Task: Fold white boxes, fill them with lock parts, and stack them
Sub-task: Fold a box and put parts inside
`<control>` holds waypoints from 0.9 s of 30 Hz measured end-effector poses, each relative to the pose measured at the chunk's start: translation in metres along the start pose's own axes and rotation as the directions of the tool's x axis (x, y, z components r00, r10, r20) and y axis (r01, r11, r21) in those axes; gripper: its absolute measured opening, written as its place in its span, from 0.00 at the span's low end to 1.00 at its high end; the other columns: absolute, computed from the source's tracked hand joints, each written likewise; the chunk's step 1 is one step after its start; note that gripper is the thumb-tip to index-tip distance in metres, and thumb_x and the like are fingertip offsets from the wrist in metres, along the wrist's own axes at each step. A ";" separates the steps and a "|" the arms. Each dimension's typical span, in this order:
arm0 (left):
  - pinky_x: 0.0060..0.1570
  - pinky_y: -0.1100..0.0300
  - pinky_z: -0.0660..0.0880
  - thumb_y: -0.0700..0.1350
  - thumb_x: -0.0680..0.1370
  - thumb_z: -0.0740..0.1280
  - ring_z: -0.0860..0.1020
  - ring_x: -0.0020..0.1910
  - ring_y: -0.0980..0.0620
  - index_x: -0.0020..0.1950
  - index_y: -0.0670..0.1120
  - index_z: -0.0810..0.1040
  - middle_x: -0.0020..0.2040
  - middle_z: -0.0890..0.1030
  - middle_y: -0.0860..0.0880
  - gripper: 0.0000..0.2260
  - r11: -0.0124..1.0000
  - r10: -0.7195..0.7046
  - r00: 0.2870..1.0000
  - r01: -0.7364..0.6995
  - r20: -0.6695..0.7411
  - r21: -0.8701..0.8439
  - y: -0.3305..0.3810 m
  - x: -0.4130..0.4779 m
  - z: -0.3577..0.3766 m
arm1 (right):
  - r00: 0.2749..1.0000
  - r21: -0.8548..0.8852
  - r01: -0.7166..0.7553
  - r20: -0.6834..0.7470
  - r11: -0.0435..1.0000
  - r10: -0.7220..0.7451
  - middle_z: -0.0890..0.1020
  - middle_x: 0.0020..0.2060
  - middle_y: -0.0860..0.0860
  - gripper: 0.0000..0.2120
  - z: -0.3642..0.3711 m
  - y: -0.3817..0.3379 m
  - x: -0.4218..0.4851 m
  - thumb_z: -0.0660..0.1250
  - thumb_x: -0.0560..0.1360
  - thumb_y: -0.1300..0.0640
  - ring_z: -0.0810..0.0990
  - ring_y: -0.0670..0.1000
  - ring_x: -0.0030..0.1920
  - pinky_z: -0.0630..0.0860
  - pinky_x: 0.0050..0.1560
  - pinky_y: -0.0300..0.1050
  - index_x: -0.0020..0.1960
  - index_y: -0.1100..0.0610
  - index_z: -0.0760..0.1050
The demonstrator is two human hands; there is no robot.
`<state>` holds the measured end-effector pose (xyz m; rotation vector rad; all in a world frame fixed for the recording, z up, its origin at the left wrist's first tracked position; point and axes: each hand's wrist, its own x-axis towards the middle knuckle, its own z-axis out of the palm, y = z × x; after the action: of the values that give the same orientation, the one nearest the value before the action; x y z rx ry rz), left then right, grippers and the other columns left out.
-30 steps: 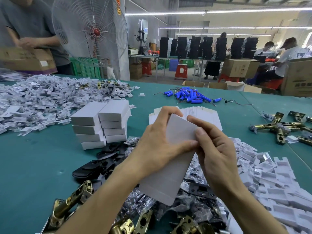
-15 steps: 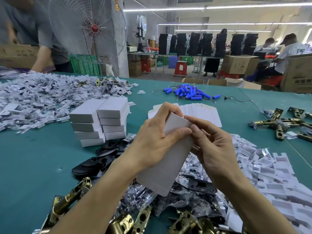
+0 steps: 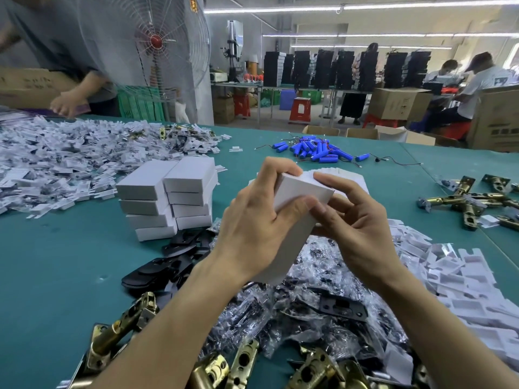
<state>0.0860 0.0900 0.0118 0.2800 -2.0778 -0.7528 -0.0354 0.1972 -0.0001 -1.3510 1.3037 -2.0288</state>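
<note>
I hold a white cardboard box (image 3: 297, 217) up in the middle of the view, its body squared out into a tube. My left hand (image 3: 252, 228) grips its left side, thumb across the front face. My right hand (image 3: 359, 231) holds the right side, fingers at the top end. Behind it a fanned stack of flat white box blanks (image 3: 351, 175) lies on the green table. Two stacks of folded white boxes (image 3: 168, 197) stand at left. Under my hands lie bagged black lock parts (image 3: 323, 310), black plates (image 3: 157, 270) and brass latches (image 3: 123, 327).
A wide heap of white card inserts (image 3: 70, 161) covers the far left; more inserts (image 3: 471, 279) lie at right. Blue batteries (image 3: 317, 150) sit at the back, brass latches (image 3: 471, 203) at far right. A person handles a cardboard carton (image 3: 31, 85) beyond the table by a fan (image 3: 154, 43).
The flat blank has been opened into a squared box tube. My right fingers have moved up over its top end, and my left thumb now lies across its front.
</note>
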 end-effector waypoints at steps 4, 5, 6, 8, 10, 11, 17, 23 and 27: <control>0.38 0.44 0.78 0.64 0.79 0.61 0.78 0.41 0.50 0.61 0.60 0.65 0.44 0.75 0.57 0.14 1.000 -0.028 1.000 0.028 -0.011 -0.003 0.001 0.001 -0.003 | 0.999 -0.023 0.031 0.014 0.999 -0.030 0.86 0.48 0.50 0.17 0.000 0.001 0.007 0.68 0.72 0.61 0.85 0.48 0.45 0.82 0.43 0.41 0.61 0.53 0.75; 0.38 0.44 0.79 0.64 0.78 0.60 0.78 0.42 0.50 0.61 0.61 0.64 0.46 0.75 0.56 0.15 0.999 -0.050 0.999 0.050 -0.008 -0.020 0.002 0.001 -0.002 | 0.999 -0.038 0.035 0.022 0.999 -0.034 0.86 0.48 0.50 0.17 0.000 0.000 0.008 0.68 0.72 0.61 0.85 0.48 0.46 0.82 0.44 0.42 0.61 0.52 0.75; 0.38 0.44 0.80 0.65 0.78 0.60 0.79 0.44 0.50 0.62 0.62 0.62 0.49 0.75 0.55 0.16 0.996 -0.079 0.997 0.079 -0.009 -0.044 0.002 0.001 -0.002 | 0.999 -0.056 0.042 0.029 0.998 -0.041 0.86 0.48 0.50 0.17 0.000 -0.002 0.010 0.68 0.72 0.61 0.84 0.49 0.46 0.82 0.44 0.43 0.60 0.52 0.75; 0.42 0.48 0.81 0.62 0.78 0.63 0.77 0.48 0.52 0.63 0.61 0.60 0.55 0.73 0.51 0.18 0.990 -0.130 0.988 0.126 -0.083 -0.057 0.005 0.002 -0.001 | 0.997 -0.092 0.070 0.032 0.993 -0.067 0.86 0.48 0.49 0.16 0.001 -0.009 0.015 0.68 0.72 0.61 0.85 0.49 0.46 0.83 0.44 0.45 0.59 0.52 0.75; 0.47 0.54 0.75 0.58 0.76 0.68 0.73 0.51 0.51 0.61 0.55 0.62 0.55 0.70 0.50 0.20 0.994 -0.091 0.949 0.104 -0.301 0.027 0.008 0.005 -0.005 | 0.993 -0.122 0.117 0.017 0.986 -0.115 0.84 0.51 0.49 0.14 0.001 -0.018 0.023 0.67 0.73 0.62 0.85 0.50 0.47 0.84 0.45 0.46 0.58 0.52 0.75; 0.47 0.56 0.73 0.56 0.75 0.69 0.72 0.49 0.50 0.58 0.52 0.64 0.51 0.70 0.50 0.19 0.995 -0.036 0.913 0.069 -0.406 0.069 0.010 0.006 -0.009 | 0.989 -0.141 0.145 0.005 0.979 -0.146 0.83 0.52 0.49 0.13 0.000 -0.023 0.028 0.67 0.74 0.63 0.85 0.50 0.48 0.84 0.45 0.47 0.57 0.53 0.75; 0.25 0.62 0.68 0.72 0.72 0.64 0.74 0.25 0.53 0.37 0.43 0.78 0.30 0.77 0.49 0.31 0.812 -0.497 0.867 0.479 0.036 -0.334 0.024 0.013 -0.022 | 0.936 -0.273 0.332 -0.024 0.903 -0.351 0.80 0.56 0.49 0.11 -0.003 -0.036 0.041 0.67 0.77 0.65 0.81 0.59 0.60 0.81 0.53 0.64 0.55 0.52 0.76; 0.45 0.49 0.82 0.81 0.63 0.54 0.84 0.51 0.39 0.66 0.37 0.75 0.58 0.83 0.36 0.53 0.141 -0.378 0.576 0.809 0.724 -0.570 0.021 0.011 -0.026 | 0.864 -0.371 0.490 0.084 0.789 -0.497 0.79 0.58 0.48 0.16 0.003 -0.024 0.024 0.67 0.77 0.65 0.80 0.53 0.62 0.81 0.57 0.54 0.62 0.53 0.71; 0.66 0.37 0.71 0.80 0.69 0.54 0.76 0.67 0.38 0.71 0.41 0.73 0.73 0.73 0.38 0.49 -0.053 -0.255 0.637 0.742 0.728 -0.668 0.023 0.011 -0.026 | 0.808 -0.442 0.581 0.209 0.684 -0.551 0.76 0.59 0.54 0.20 0.012 -0.023 0.016 0.66 0.75 0.71 0.80 0.48 0.60 0.81 0.54 0.45 0.62 0.54 0.71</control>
<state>0.1022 0.0931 0.0438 0.1736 -1.2196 -2.7116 -0.0283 0.1911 0.0287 -2.2806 1.5825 -2.0614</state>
